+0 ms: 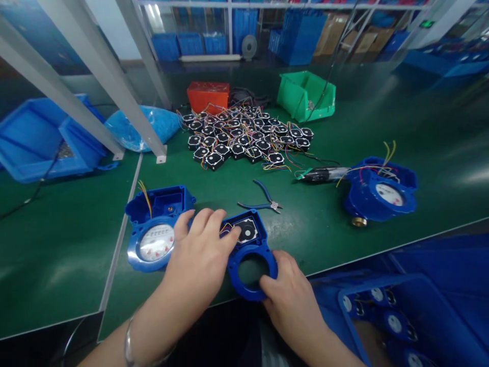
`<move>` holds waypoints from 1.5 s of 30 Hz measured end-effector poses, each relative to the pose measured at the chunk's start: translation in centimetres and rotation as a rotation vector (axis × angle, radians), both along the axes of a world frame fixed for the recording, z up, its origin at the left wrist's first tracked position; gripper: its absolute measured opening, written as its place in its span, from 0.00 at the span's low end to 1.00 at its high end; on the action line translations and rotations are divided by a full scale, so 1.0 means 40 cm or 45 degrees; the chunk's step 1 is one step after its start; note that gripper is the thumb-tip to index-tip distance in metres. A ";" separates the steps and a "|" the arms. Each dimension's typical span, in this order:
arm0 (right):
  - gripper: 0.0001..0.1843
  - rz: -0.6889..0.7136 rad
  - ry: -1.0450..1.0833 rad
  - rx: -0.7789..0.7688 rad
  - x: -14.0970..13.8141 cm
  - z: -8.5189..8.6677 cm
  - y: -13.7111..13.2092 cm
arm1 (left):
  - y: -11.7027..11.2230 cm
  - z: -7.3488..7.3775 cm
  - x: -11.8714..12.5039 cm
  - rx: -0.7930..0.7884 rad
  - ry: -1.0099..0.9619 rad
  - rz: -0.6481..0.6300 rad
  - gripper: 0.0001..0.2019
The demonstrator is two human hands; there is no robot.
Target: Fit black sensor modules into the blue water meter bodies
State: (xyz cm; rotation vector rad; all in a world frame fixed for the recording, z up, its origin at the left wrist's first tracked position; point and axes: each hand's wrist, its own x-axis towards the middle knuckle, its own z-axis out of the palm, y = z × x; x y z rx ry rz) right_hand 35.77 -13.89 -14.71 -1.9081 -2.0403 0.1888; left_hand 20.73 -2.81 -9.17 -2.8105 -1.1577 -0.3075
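At the near edge of the green tabletop [344,127], both hands work on a blue cover piece [250,255] that has a round opening below and a pocket above holding a small black-and-white module [247,232]. The left hand [198,255] lies over the cover's upper left corner, fingers curled down where thin coloured wires [225,228] come out of the pocket; its grip is loosely closed on that corner, though whether the fingertips pinch the wires I cannot tell. The right hand [292,293] holds the lower ring of the cover, thumb on the rim, a partly closed grip.

Several things could go wrong from here. The cover hangs partly over the tabletop's edge, so a slackened grip from the right hand could let it tip into the person's lap. The wires sit right under the left fingers; pressing or tugging could pull one from the module or trap it against the pocket wall. The module looks seated but not visibly fastened, so tilting the cover could let it slide out.

Just beside the left hand lies a blue meter body [155,232] with its dial up and yellow wires standing free; a sweeping wrist could snag them. The blue-handled cutters [263,201] lie just behind the cover, jaws to the right, near enough to be knocked. A pile of spare modules [244,137] sits well behind.
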 end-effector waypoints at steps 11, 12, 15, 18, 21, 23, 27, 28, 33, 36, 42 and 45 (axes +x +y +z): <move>0.16 -0.001 0.031 -0.113 0.004 -0.002 -0.009 | 0.039 -0.037 0.038 -0.156 0.261 -0.064 0.12; 0.19 -0.004 0.026 -0.078 0.004 -0.002 -0.010 | 0.041 -0.039 0.038 -0.151 0.260 -0.071 0.12; 0.30 0.070 0.042 0.077 0.006 -0.007 -0.013 | 0.041 -0.044 0.038 -0.121 0.259 -0.048 0.10; 0.20 0.273 0.123 0.149 0.004 -0.021 -0.012 | 0.033 -0.043 0.040 -0.127 0.280 0.016 0.06; 0.11 0.418 0.208 0.153 0.001 -0.034 -0.006 | 0.030 -0.040 0.042 -0.135 0.294 0.049 0.05; 0.12 0.459 0.240 0.149 -0.001 -0.036 -0.001 | 0.033 -0.041 0.042 -0.121 0.297 0.058 0.04; 0.12 0.501 0.228 0.136 -0.001 -0.032 0.007 | 0.041 -0.052 0.034 -0.074 0.271 0.056 0.05; 0.13 0.512 0.225 0.137 0.000 -0.031 0.008 | 0.041 -0.055 0.031 -0.064 0.260 0.053 0.06; 0.14 0.540 0.262 0.132 0.006 -0.034 0.009 | 0.025 -0.058 0.014 -0.085 0.188 -0.002 0.06; 0.15 0.538 0.298 0.133 0.006 -0.039 0.008 | 0.019 -0.061 0.008 -0.149 0.147 -0.007 0.06; 0.14 0.512 0.333 0.164 0.001 -0.044 0.011 | 0.023 -0.062 0.015 -0.223 0.189 0.072 0.05; 0.14 0.497 0.339 0.205 -0.002 -0.046 0.015 | 0.023 -0.057 0.020 -0.238 0.245 0.097 0.06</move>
